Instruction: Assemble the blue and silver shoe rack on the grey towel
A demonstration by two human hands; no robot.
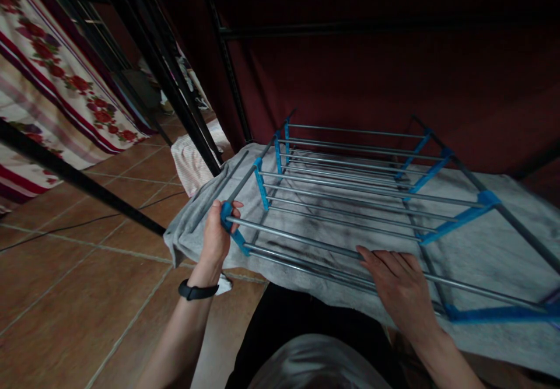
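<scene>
A shoe rack (332, 191) of grey metal tubes and blue plastic joints lies on a grey blanket in front of me. My left hand (217, 228) wraps round the blue joint (226, 214) at the rack's near left corner, thumb and fingers on either side. Further right, my right hand (396, 278) is closed over the nearest long tube (297, 238), with the fingertips partly hidden beneath the knuckles. A loose grey tube (227, 173) rests on the blanket left of the rack. The far right joint at the picture's edge is partly cut off.
The grey blanket (516, 231) covers a low bed with black metal posts (161, 74). Dark red cloth (371, 80) hangs behind it. On the left are a flowered curtain (79, 80), a tiled floor (56, 284), a black cable (83, 224) and a pale striped cloth (192, 164).
</scene>
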